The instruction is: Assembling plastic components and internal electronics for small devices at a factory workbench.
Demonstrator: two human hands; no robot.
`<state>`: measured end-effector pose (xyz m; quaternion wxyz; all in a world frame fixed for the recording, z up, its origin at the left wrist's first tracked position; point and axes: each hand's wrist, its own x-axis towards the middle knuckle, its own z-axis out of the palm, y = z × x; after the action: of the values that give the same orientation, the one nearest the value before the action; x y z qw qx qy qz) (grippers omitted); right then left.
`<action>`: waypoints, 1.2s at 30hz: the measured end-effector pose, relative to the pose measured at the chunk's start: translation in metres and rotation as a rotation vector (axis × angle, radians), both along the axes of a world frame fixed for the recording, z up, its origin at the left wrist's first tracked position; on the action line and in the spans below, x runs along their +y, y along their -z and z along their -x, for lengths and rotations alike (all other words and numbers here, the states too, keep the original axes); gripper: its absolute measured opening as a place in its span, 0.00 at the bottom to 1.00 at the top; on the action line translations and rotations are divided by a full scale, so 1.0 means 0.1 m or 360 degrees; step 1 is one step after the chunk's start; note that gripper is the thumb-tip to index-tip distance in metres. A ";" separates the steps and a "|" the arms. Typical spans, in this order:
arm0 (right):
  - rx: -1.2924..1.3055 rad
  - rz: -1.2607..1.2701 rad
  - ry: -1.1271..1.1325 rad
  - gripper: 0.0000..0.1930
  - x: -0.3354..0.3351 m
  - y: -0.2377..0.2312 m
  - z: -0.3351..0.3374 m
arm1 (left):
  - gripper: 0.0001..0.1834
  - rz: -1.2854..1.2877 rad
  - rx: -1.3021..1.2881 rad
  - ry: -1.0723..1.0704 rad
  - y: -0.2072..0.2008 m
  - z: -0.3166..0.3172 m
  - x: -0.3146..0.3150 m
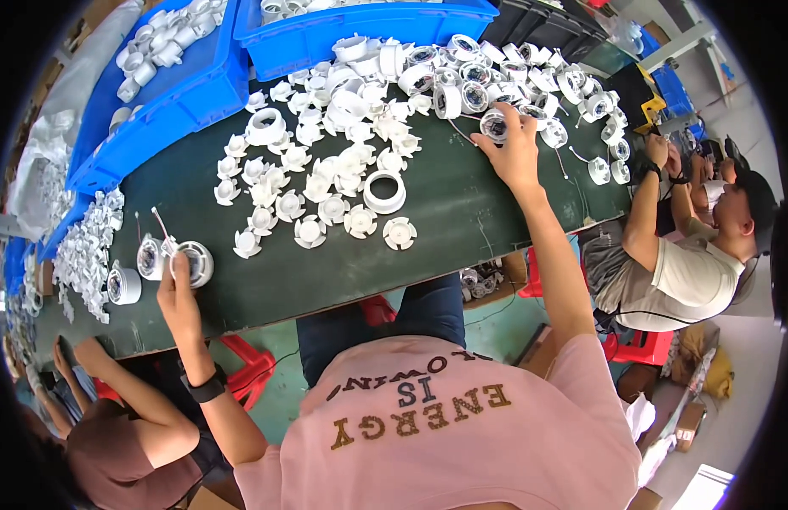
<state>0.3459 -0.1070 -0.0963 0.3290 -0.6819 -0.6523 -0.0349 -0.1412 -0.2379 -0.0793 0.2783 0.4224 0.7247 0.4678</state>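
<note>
At the left of the table, my left hand [179,304] is closed on a white round housing [203,265], its open ring side facing up. Two similar wired housings [150,257] stand just beside it. My right hand [514,151] reaches to the far side and grips a white round housing [494,127] with dark parts inside, at the edge of a pile of the same kind [475,96]. Between my hands lie many loose white finned pieces [332,208], like small fan wheels, and a plain white ring [384,192].
Blue bins [360,38] with white parts line the far and left sides of the dark green table [326,276]. A heap of small white pieces [89,255] lies at the left end. Co-workers sit at the left and right [691,272]. A red stool [247,374] stands below the table.
</note>
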 end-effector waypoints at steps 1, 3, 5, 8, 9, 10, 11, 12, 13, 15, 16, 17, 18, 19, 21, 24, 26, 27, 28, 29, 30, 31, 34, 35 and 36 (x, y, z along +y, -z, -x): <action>0.0034 -0.0030 0.0015 0.32 0.02 0.00 0.00 | 0.21 -0.0100 0.0189 0.0007 0.08 0.15 -0.01; 0.0004 0.0026 0.0055 0.31 0.01 -0.04 0.02 | 0.22 -0.0171 0.0338 0.0003 0.13 0.35 0.00; 0.0019 0.0016 0.0075 0.30 0.02 -0.12 0.05 | 0.19 -0.0419 0.0733 -0.0245 0.11 0.29 0.03; 0.0469 -0.0061 -0.0039 0.29 -0.24 -0.39 0.38 | 0.18 -0.0588 0.0997 -0.0366 -0.05 -0.01 -0.06; 0.0565 -0.0057 -0.0100 0.29 -0.26 -0.40 0.46 | 0.19 -0.0642 0.0829 -0.0248 -0.12 -0.18 -0.11; 0.0530 0.0097 -0.0151 0.29 -0.28 -0.49 0.66 | 0.18 -0.0651 0.0770 -0.0128 -0.19 -0.35 -0.14; 0.0517 0.0088 -0.0225 0.29 -0.25 -0.50 0.76 | 0.17 -0.0585 0.0801 0.0027 -0.29 -0.62 -0.07; 0.0504 0.0078 -0.0300 0.29 -0.21 -0.51 0.83 | 0.16 -0.0608 0.0684 0.0231 -0.32 -0.84 -0.01; 0.0438 0.0216 -0.0228 0.29 -0.16 -0.56 0.86 | 0.16 -0.0646 0.0615 0.0480 -0.34 -1.04 0.07; 0.0540 0.0188 -0.0220 0.30 0.11 -0.35 0.70 | 0.18 -0.0881 0.0722 0.0782 -0.38 -1.41 0.21; 0.0643 0.0167 -0.0203 0.32 0.25 -0.26 0.58 | 0.19 -0.0868 0.0642 0.0914 -0.36 -1.57 0.31; 0.0868 0.0245 -0.0294 0.34 0.35 -0.26 0.46 | 0.21 -0.1005 0.0751 0.1034 -0.36 -1.72 0.48; 0.0958 0.0376 -0.0256 0.31 0.37 -0.37 0.48 | 0.22 -0.1023 0.0798 0.1037 -0.29 -1.83 0.66; 0.1157 0.0352 -0.0253 0.30 0.40 -0.44 0.43 | 0.22 -0.1053 0.0836 0.1055 -0.21 -1.95 0.84; 0.1575 0.0348 -0.0298 0.28 0.43 -0.60 0.31 | 0.22 -0.1063 0.0844 0.1053 -0.03 -2.12 1.19; 0.1827 0.0586 -0.0834 0.28 0.00 -0.85 0.43 | 0.20 -0.1009 0.0957 0.1062 0.04 -2.21 1.38; 0.1820 0.0820 -0.0898 0.27 -0.38 -0.79 0.58 | 0.19 -0.0978 0.1040 0.1111 0.07 -2.27 1.48; 0.1710 0.0848 -0.0865 0.24 -0.52 -0.71 0.66 | 0.16 -0.0951 0.1131 0.1143 0.11 -2.28 1.56; 0.1603 0.0870 -0.0815 0.23 -0.61 -0.59 0.69 | 0.13 -0.0928 0.1217 0.1188 0.12 -2.33 1.62; 0.1246 0.0765 -0.0810 0.21 -0.65 -0.44 0.70 | 0.08 -0.0824 0.1224 0.1190 0.08 -2.39 1.64; 0.0889 0.0662 -0.0796 0.21 -0.69 -0.32 0.71 | 0.07 -0.0730 0.1295 0.1242 0.06 -2.40 1.67; 0.0773 0.0513 -0.0833 0.22 -0.75 -0.41 0.80 | 0.06 -0.0750 0.1252 0.1235 0.05 -2.38 1.68; 0.0790 0.0464 -0.0931 0.24 -0.81 -0.35 0.78 | 0.06 -0.0650 0.1125 0.1201 -0.02 -2.39 1.72; 0.0797 0.0458 -0.0928 0.24 -0.81 -0.33 0.77 | 0.05 -0.0710 0.0715 0.1112 -0.07 -2.39 1.74; 0.0664 0.0329 -0.0960 0.25 -0.79 -0.29 0.76 | 0.04 -0.0759 0.0306 0.1010 -0.10 -2.37 1.76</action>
<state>0.2698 -0.1861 -0.0674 0.3795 -0.4814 -0.7429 0.2690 0.0956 -0.0616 -0.0696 0.2340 0.7197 0.4522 0.4720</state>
